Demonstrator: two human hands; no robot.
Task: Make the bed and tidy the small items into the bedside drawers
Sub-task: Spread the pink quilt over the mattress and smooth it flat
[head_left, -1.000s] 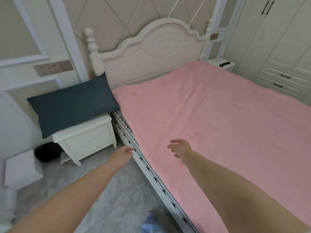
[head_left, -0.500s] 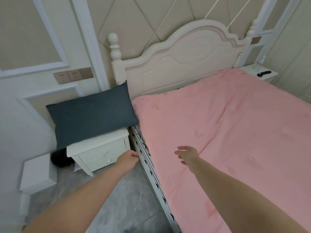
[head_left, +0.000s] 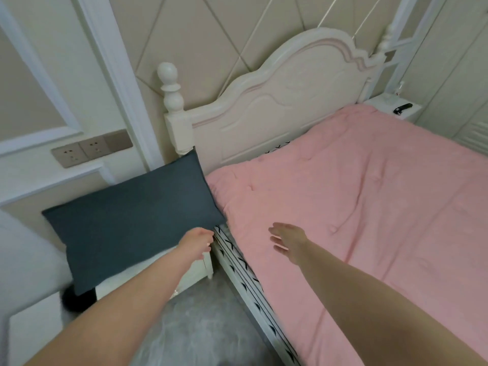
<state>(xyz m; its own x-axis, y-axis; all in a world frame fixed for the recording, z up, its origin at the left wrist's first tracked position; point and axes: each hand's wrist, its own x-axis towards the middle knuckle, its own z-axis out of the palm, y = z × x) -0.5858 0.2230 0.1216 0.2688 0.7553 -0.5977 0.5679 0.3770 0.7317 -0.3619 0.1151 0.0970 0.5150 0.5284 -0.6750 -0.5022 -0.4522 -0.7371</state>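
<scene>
Head view shows 2 bare arms reaching from the bottom of the frame. At center, the left hand (head_left: 196, 243) is at the lower right corner of the dark pillow (head_left: 134, 223), fingers bent; whether it grips the corner I cannot tell. This pillow lies on the white bedside cabinet (head_left: 196, 273) at left center. To the right, the right hand (head_left: 287, 240) hovers with fingers spread and straight over the pink quilt (head_left: 369, 202), which covers the bed (head_left: 264, 307).

bedside table (head_left: 196, 270) mostly hidden under dark pillow (head_left: 132, 217), far nightstand's small black item (head_left: 402, 109) unidentifiable
</scene>
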